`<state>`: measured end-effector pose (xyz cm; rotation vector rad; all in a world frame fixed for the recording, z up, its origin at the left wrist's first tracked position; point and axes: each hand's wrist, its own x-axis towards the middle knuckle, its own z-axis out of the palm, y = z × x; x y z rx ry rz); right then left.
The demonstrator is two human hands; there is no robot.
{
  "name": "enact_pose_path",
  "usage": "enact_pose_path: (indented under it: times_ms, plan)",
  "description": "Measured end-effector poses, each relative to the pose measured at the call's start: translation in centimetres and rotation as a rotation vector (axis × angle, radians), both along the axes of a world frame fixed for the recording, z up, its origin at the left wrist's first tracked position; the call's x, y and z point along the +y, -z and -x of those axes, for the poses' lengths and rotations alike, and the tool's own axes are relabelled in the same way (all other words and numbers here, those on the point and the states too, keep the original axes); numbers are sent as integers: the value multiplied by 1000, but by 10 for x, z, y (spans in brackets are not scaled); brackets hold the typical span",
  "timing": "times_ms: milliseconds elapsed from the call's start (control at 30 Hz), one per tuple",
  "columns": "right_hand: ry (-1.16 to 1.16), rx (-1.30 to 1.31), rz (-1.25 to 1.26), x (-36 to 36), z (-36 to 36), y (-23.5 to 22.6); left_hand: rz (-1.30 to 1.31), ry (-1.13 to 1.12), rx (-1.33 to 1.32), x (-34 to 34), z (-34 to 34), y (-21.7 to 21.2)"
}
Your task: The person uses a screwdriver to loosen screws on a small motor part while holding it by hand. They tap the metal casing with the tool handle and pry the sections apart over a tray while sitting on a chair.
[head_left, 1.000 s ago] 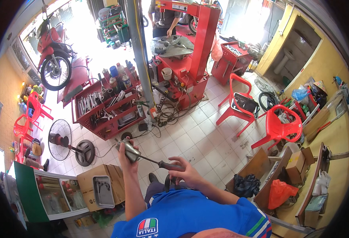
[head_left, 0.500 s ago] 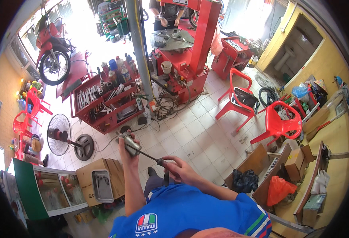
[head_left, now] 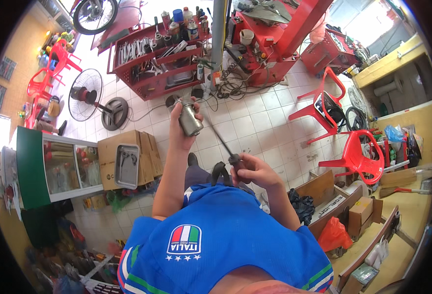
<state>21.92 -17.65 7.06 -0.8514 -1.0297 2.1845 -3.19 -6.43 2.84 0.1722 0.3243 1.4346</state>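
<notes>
Two hands at work, held out over the white tiled floor (head_left: 255, 127). Nearest: the right hand (head_left: 253, 170), clenched around the dark handle of a long thin-shafted screwdriver (head_left: 221, 142). The shaft runs up and to the left to the left hand (head_left: 179, 130), which is wrapped round a small grey metal cylinder (head_left: 190, 120) held upright, well above the floor. The tool tip appears to meet the cylinder's top end; whether it sits inside or only against the rim I cannot tell.

Judged step: working the screwdriver tip at the cylinder's mouth, prying or clearing something. Next move likely calls for a firm left grip to keep the part from twisting, with the right hand levering along the shaft's line so the tip does not slip toward the fingers.

Left of the arms, a brown cardboard box with a grey metal tray on top (head_left: 127, 165). Farther off, a black standing fan (head_left: 86, 93), then the red tool trolley stocked with spanners and spray cans (head_left: 157, 59). Right and far, two red plastic chairs (head_left: 358, 154).

Against a second ago: both hands sit higher and closer in view, the cylinder raised nearer, the shaft steeper; grip on each unchanged.
</notes>
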Motion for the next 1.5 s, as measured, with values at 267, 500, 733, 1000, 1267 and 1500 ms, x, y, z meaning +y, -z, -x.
enact_pose_path:
  times_ms: [267, 500, 733, 1000, 1267, 1500]
  plan:
    - [510, -261, -106, 22, 58, 17, 100, -67, 341, -14, -20, -9]
    - [471, -398, -401, 45, 77, 15, 219, -108, 588, -24, -38, -17]
    - [521, -490, -484, 47, 85, 27, 220, -55, 590, -27, -40, -8]
    - [545, -303, -306, 49, 81, 14, 124, 17, 392, -36, -34, -22]
    - [554, -29, -130, 49, 75, 19, 144, -174, 786, -40, -47, -62]
    - [545, 150, 74, 45, 76, 20, 196, 71, 474, -30, -15, -37]
